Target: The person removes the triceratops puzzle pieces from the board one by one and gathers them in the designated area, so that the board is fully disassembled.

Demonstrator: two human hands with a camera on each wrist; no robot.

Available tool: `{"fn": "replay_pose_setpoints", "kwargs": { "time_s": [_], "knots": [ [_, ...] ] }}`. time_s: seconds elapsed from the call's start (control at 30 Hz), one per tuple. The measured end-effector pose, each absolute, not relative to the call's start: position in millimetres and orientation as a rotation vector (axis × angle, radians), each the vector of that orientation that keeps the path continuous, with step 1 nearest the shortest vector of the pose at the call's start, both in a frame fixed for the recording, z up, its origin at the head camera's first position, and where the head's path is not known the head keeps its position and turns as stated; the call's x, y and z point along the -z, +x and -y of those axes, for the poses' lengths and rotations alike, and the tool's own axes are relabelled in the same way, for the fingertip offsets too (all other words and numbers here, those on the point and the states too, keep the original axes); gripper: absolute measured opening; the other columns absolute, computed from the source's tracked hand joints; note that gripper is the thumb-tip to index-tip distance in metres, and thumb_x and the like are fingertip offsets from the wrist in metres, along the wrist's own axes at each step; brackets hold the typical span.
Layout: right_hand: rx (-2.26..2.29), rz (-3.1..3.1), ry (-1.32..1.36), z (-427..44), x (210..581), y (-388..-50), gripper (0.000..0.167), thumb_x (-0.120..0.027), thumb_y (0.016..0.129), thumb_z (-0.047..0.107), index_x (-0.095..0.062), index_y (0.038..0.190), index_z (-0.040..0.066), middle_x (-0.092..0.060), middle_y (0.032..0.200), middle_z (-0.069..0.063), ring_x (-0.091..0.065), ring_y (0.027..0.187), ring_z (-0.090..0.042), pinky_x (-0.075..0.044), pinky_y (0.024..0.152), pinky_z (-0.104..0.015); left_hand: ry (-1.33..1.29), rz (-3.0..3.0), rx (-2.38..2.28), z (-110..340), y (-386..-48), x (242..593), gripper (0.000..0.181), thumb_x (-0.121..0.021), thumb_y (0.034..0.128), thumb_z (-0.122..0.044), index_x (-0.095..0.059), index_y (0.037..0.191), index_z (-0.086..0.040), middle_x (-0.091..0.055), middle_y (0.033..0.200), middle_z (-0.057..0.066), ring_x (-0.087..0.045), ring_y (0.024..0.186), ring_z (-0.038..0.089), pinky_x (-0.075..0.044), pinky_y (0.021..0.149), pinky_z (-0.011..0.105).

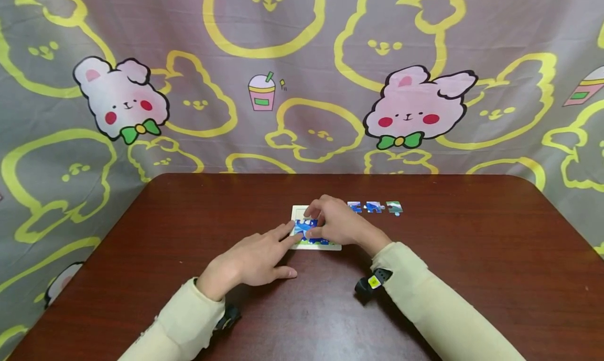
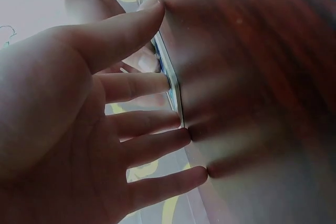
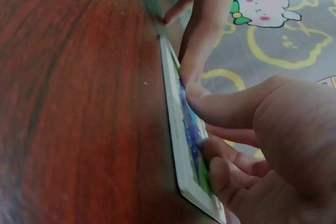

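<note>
A small white-rimmed puzzle tray (image 1: 313, 247) lies flat on the table, partly filled with blue and green pieces; bare backing shows along its far side. My left hand (image 1: 257, 258) comes from the left with fingers extended, fingertips at the tray's left part and the thumb apart from it. Over the tray's right part, my right hand (image 1: 337, 222) curls its thumb and fingers about a blue puzzle piece (image 1: 304, 226); the hand hides much of the tray. In the right wrist view its thumb (image 3: 226, 103) touches the blue picture surface.
Several loose puzzle pieces (image 1: 374, 207) lie in a row just beyond the right hand, one partly hidden by it. The dark red-brown wooden table (image 1: 424, 235) reaches back to a patterned curtain (image 1: 302, 77).
</note>
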State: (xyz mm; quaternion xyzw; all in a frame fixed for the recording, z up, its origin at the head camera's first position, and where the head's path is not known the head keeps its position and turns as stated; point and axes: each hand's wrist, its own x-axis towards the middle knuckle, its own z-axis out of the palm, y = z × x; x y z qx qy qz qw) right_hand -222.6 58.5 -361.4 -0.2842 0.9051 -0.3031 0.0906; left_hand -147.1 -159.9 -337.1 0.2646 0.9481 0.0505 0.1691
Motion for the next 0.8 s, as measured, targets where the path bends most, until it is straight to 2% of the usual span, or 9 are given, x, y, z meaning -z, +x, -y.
{"fn": "replay_pose_setpoints", "kwargs": {
  "time_s": [0.37, 0.8],
  "knots": [
    [0.839, -2.740, -0.811, -45, 362, -226, 0.028, -0.091, 0.085, 0.016, -0.075, 0.106, 0.009, -0.069, 0.102, -0.007, -0.062, 0.090, -0.017, -0.054, 0.085, -0.035, 0.750, -2.701, -0.134, 158, -142, 335, 0.077, -0.068, 0.1034, -0.046, -0.038, 0.166, -0.013, -0.022, 0.177, 0.018, -0.040, 0.158, 0.035, -0.047, 0.115, 0.060],
    [0.842, -2.752, -0.748, -44, 363, -226, 0.027, -0.092, 0.083, 0.014, -0.074, 0.103, 0.009, -0.068, 0.100, -0.007, -0.062, 0.095, -0.019, -0.054, 0.091, -0.038, 0.737, -2.662, -0.209, 156, -142, 334, 0.078, -0.069, 0.1035, -0.042, -0.035, 0.167, -0.011, -0.017, 0.178, 0.018, -0.032, 0.162, 0.034, -0.049, 0.116, 0.053]
  ]
}}
